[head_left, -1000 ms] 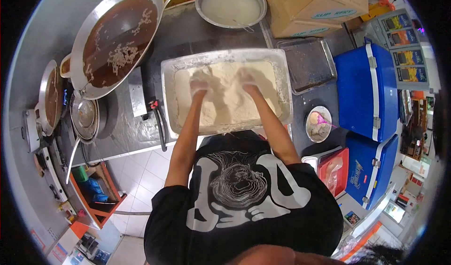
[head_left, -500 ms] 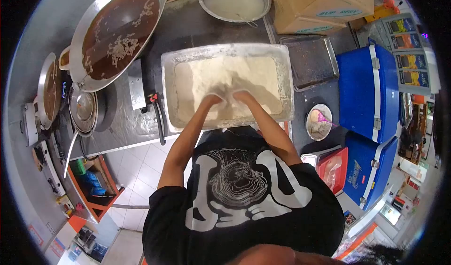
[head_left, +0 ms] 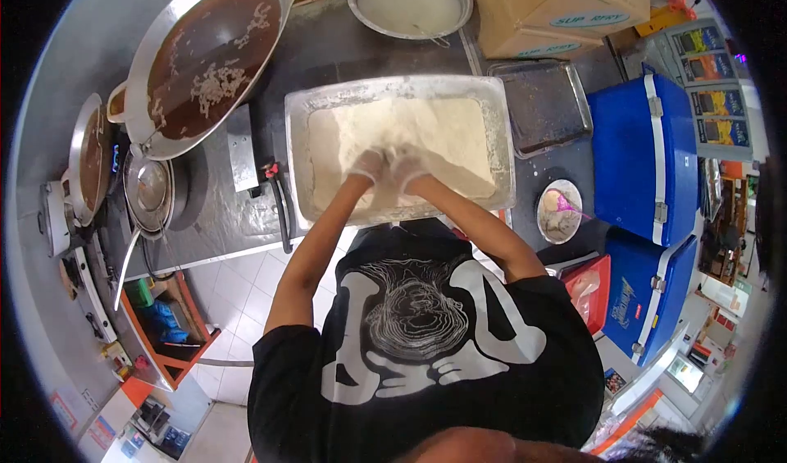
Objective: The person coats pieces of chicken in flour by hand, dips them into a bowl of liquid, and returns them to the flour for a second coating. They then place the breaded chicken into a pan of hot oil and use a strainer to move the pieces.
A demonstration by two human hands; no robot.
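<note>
A large rectangular metal tub (head_left: 399, 90) on the counter holds pale flour (head_left: 447, 127). My left hand (head_left: 369, 166) and my right hand (head_left: 407, 168) are side by side in the middle of the flour, close together. Both look whitish, as if flour-coated or in thin gloves. Their fingertips point away from me and are blurred or sunk in the flour, so their pose and anything in them cannot be made out.
Left of the tub are a wide wok of dark oil (head_left: 184, 61) with floating bits and a strainer (head_left: 147, 186). Behind stands a basin of cloudy liquid (head_left: 410, 4). To the right are a metal tray (head_left: 541, 106), a bowl with a pink-handled utensil (head_left: 560, 229) and blue coolers (head_left: 639, 159).
Both hands have risen out of the flour and moved slightly away from me, so more of each shows. The tub stays in place.
</note>
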